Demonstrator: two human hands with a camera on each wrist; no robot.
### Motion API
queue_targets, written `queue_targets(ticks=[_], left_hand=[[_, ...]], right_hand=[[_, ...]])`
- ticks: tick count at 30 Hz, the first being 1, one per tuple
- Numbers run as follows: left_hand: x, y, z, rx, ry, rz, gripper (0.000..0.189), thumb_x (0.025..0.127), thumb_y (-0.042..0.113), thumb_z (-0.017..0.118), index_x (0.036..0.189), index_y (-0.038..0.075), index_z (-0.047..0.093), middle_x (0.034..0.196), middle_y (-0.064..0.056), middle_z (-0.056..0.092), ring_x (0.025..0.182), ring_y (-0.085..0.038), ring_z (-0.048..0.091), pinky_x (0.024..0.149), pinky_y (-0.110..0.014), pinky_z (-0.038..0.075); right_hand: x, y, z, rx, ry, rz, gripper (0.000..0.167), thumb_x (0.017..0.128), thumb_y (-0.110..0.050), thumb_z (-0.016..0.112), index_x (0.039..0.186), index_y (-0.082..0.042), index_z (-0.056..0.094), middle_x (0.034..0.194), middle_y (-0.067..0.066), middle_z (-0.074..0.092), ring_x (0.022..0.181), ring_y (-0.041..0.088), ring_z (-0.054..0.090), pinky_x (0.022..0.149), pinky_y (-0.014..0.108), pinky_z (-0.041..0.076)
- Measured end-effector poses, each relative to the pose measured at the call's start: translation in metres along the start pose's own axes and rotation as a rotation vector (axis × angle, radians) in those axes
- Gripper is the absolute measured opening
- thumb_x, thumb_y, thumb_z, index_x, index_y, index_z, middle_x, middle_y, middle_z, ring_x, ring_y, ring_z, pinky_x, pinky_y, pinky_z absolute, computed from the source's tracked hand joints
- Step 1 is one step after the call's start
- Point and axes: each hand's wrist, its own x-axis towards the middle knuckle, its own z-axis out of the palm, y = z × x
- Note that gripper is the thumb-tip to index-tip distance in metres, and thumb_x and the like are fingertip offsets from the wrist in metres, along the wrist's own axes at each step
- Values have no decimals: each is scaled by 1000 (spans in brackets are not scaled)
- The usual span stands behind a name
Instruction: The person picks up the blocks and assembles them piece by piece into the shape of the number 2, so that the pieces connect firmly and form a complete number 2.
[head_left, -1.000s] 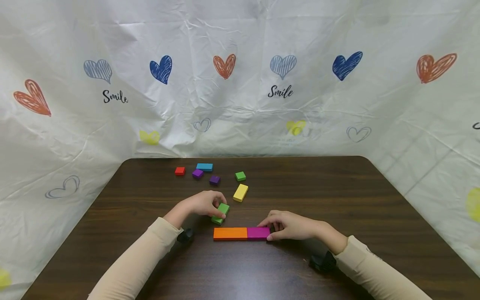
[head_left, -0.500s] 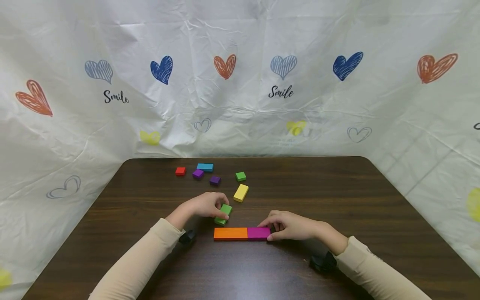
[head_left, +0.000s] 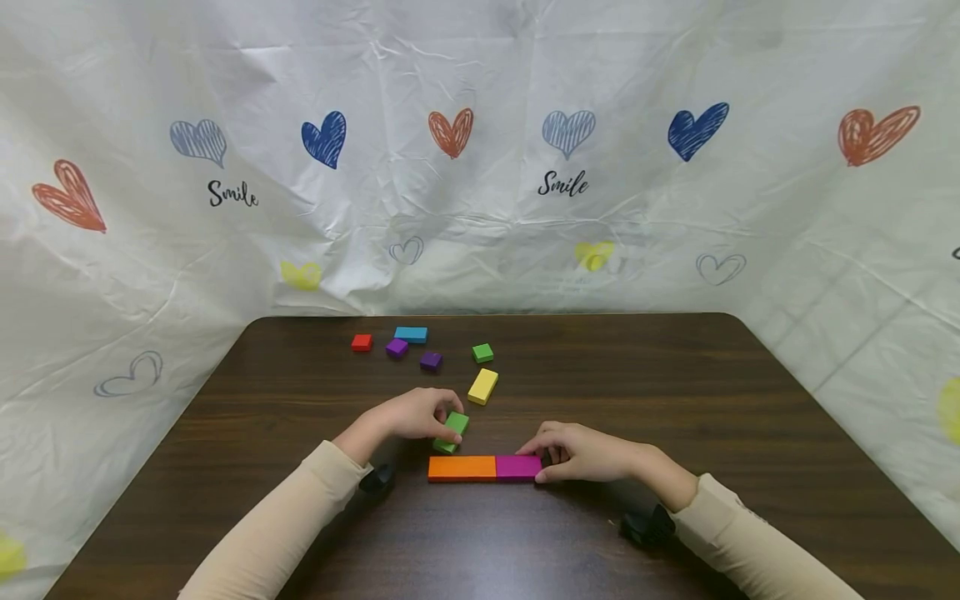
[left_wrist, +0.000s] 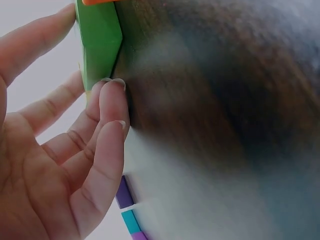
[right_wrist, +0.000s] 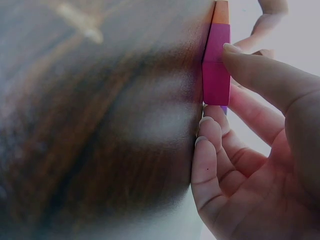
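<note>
My left hand (head_left: 418, 412) pinches a green rectangular block (head_left: 457, 423) between thumb and fingers, just behind the left part of a row. That row is a long orange block (head_left: 462, 469) and a shorter magenta block (head_left: 517, 468), touching end to end. At the row's right end my right hand (head_left: 583, 452) grips the magenta block, thumb on the near side and a finger on the far side. In the left wrist view the green block (left_wrist: 100, 42) is tilted, close to the table. The right wrist view shows the thumb against the magenta block (right_wrist: 216, 82).
Behind the hands lie a yellow block (head_left: 483, 387), a small green block (head_left: 482, 353), a dark purple block (head_left: 431, 361), a purple block (head_left: 397, 348), a blue block (head_left: 411, 334) and a red block (head_left: 362, 342). The dark wooden table (head_left: 637, 367) meets a white curtain (head_left: 480, 208).
My left hand has moved slightly right and toward the row, carrying the green block. My right hand and the orange and magenta blocks have stayed in place.
</note>
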Motion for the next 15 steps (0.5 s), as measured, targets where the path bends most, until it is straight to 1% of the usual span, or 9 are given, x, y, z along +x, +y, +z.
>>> queue_targets(ticks=[7,15], left_hand=[[-1,0,1,14,-6,-6,36,88,25,84,115,12,65,86,-2,58,76,-15,52,66,-28,41],[0,2,2,24,-3,20,36,88,24,84,117,12,66,85,0,58,75,-14,51,65,-27,41]], right_hand=[[0,0,1,1,-2,-2,38,99,-27,72,133,-10,68,99,-1,56,78,6,51,70,24,46],[0,0,0,-4,2,0,38,98,-26,72,132,-9,68,98,-1,56,78,6,52,70,24,47]])
